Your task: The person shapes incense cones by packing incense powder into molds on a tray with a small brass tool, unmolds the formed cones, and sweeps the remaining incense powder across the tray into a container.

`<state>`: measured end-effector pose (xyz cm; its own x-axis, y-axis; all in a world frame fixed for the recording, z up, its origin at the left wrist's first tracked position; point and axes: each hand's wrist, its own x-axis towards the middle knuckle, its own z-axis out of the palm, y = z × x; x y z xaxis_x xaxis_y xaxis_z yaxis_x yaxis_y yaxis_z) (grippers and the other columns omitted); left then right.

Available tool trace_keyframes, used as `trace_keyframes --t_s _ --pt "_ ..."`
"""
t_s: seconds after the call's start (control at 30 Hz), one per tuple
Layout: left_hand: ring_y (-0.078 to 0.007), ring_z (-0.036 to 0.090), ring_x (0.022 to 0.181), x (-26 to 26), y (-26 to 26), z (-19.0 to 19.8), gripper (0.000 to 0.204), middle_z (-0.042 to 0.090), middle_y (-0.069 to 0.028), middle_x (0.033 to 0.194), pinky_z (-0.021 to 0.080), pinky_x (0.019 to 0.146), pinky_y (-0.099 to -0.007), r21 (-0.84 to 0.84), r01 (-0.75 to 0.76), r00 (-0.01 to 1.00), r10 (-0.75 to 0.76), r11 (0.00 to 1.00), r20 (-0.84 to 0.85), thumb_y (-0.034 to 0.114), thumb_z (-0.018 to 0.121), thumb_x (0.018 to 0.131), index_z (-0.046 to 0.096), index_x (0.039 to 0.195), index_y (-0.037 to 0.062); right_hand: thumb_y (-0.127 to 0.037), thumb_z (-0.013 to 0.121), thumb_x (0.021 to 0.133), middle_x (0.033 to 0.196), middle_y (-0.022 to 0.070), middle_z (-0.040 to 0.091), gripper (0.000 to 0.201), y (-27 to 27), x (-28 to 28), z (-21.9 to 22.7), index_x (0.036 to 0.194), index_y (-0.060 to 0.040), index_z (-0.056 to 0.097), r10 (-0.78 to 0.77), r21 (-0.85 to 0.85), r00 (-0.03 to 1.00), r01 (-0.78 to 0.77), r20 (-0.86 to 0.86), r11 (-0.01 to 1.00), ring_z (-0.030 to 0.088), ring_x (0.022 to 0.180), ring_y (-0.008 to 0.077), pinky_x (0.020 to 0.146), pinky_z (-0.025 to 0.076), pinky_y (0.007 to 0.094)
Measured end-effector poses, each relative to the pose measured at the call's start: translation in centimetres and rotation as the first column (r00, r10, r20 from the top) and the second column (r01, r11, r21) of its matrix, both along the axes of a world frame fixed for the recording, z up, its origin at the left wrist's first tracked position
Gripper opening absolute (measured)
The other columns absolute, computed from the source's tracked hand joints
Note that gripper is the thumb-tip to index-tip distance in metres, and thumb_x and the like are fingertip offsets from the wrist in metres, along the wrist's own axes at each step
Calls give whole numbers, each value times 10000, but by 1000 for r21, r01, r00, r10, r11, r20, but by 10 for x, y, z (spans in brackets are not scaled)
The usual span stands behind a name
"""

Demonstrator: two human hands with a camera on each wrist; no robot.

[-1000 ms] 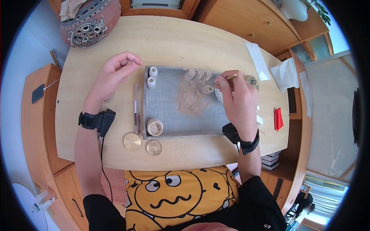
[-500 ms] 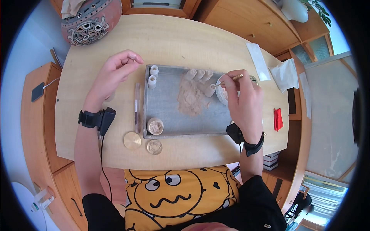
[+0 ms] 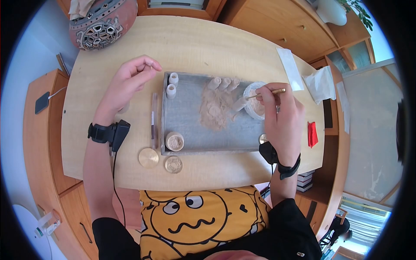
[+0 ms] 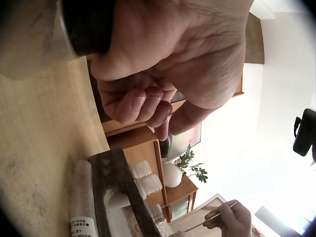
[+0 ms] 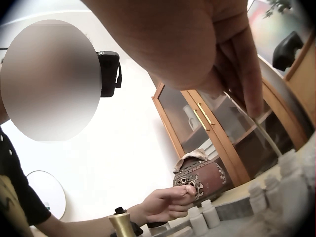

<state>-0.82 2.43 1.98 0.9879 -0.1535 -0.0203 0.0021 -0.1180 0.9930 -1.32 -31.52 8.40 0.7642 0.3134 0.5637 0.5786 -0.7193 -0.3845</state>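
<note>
My right hand [image 3: 284, 119] pinches a slim gold-coloured stick [image 3: 273, 92]. The stick's far end is at the mouth of a small dusty bottle [image 3: 239, 103], which leans toward a white bowl [image 3: 250, 111] of pale powder. In the right wrist view the thin stick [image 5: 266, 134] slants down to the bottle tops. Heaped powder [image 3: 214, 112] lies on the grey tray [image 3: 195, 134] beside the leaning bottle. Three dusty bottles [image 3: 225, 83] stand along the tray's back. My left hand [image 3: 130, 82] is raised left of the tray, loosely curled with nothing in it.
Two white bottles [image 3: 172, 91] stand in the tray's back left corner. A round powder jar [image 3: 174, 141] sits front left, with a brass lid [image 3: 148, 157] and a small round dish [image 3: 173, 164] outside. A clear tube [image 3: 154, 119] lies left. A red pouch [image 3: 312, 134] lies far right.
My right hand has moved right with the stick. The bottle at the stick's tip has gone from lying toward the hand, through upright, to leaning at the bowl. The left hand stays put.
</note>
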Motion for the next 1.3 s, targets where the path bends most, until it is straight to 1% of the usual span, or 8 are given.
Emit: trace_keyframes --t_s 0.1,0.3,0.4,0.5,0.6,0.7,0.93,1.3 --pt "10 316 609 0 -1 1 116 459 95 779 234 531 -184 5 -6 1000 6 1000 5 151 563 1004 628 1066 79 -40 695 915 665 113 649 104 0 -3 0 929 -10 596 72 109 996 -67 -46 992 634 552 270 505 468 351" --pt "10 324 618 -1 -1 1 114 466 97 786 240 535 -183 15 -7 1000 7 1000 -6 153 566 1002 629 1065 82 -19 684 915 702 117 674 90 -2 -7 8 933 -10 597 2 -41 1000 -2 1 999 665 580 256 520 486 325" --pt "10 325 619 0 -2 3 115 462 97 782 240 536 -182 19 -17 1000 17 1000 -1 155 567 1003 629 1063 80 -11 683 914 719 120 686 90 -2 -8 6 937 -7 596 83 118 996 -78 -38 990 682 596 254 529 496 318" --pt "10 324 617 -1 -1 0 115 458 97 777 238 536 -182 1 -9 1000 9 1000 -10 156 567 1003 630 1062 80 -5 680 913 728 122 692 90 -2 -9 12 942 -3 595 7 -16 1000 -7 -9 1000 696 612 256 542 506 320" --pt "9 321 615 0 -2 4 115 454 96 775 237 535 -182 0 -13 1000 13 1000 -7 155 567 1002 629 1062 79 -7 680 914 735 123 697 90 -3 -8 7 944 -3 595 77 134 995 -68 -59 989 712 643 263 553 513 319" --pt "8 319 612 0 -1 0 115 453 96 775 235 534 -184 -1 -15 1000 15 1000 -12 154 567 1001 627 1063 79 -7 678 917 745 118 702 87 -4 -9 11 945 -4 595 -4 12 1000 4 -31 1000 721 662 263 565 521 314" --pt "6 322 613 -1 -1 0 117 455 92 777 235 531 -190 -17 -8 1000 8 1000 -4 148 561 1004 631 1063 76 -12 676 922 773 120 710 87 0 -11 7 954 -3 595 24 73 998 -19 -66 997 731 689 252 588 539 307" --pt "8 322 612 -1 -1 3 124 495 92 799 238 528 -188 30 -15 1000 14 999 19 159 574 1002 639 1073 81 -38 678 945 838 120 733 108 44 -4 2 973 9 585 315 311 929 -247 -194 918 759 761 205 659 583 271"
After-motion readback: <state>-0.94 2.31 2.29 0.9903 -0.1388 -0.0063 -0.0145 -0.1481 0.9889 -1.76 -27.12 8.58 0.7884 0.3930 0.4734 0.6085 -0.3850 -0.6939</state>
